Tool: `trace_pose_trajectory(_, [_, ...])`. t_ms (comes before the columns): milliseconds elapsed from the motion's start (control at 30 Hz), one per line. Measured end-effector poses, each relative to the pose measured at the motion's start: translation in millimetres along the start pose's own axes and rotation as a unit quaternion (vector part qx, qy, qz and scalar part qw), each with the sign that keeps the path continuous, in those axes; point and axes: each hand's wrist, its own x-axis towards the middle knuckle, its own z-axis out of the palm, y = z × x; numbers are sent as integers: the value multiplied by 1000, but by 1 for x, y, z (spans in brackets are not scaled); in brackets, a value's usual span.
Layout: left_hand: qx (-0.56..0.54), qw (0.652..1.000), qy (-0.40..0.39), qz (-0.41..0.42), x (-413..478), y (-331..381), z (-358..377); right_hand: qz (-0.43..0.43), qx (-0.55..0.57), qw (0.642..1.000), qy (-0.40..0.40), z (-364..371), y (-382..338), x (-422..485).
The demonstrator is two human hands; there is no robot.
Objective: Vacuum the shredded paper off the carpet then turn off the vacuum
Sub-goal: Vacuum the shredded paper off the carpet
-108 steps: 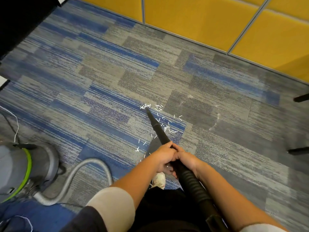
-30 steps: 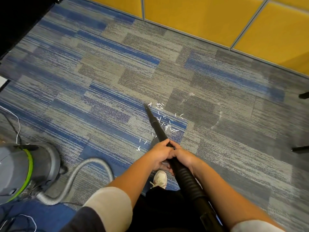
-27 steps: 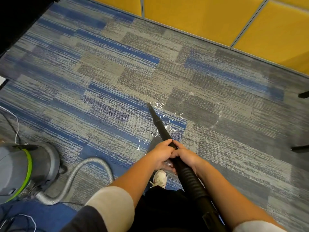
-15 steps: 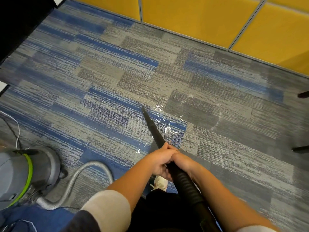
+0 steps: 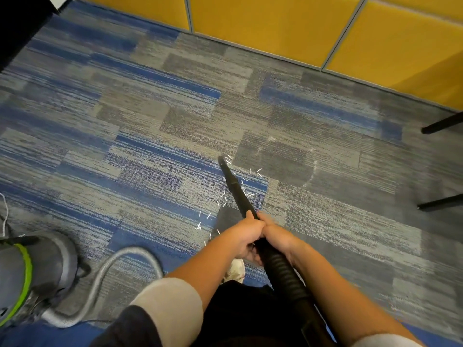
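Observation:
Both my hands grip a black vacuum wand that slants down to the blue-and-grey carpet. My left hand wraps the wand from the left and my right hand holds it just behind, where the ribbed black hose starts. The nozzle tip touches the carpet at the far edge of a scatter of white shredded paper. More white bits lie to the left of my hands.
The grey vacuum canister with a green band stands at the lower left, its grey hose looping across the carpet. Yellow wall panels run along the far side. Two dark furniture legs jut in at right. My shoe is below my hands.
The nozzle tip has swept left and right over the far end of the paper scatter. The shreds there have thinned out. Both hands kept their grip on the wand.

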Motion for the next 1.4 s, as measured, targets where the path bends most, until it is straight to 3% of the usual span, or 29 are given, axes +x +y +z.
trace_pose_trajectory(133, [3,1000,-1,-18,2,-8,-3,14,-5,1000,-2,2,10,5])
trace_pose_trajectory(667, [64,997,-34,39,8,-13,7,8,2,1000,16,-8,18,-6])
trace_pose_trajectory(1033, [74,996,-52,12,16,-5,19,-12,31,999,33,-17,14,-14])
trace_pose_trajectory(1400, [42,998,-22,31,20,-9,-5,-12,-3,1000,-9,-4,11,6])
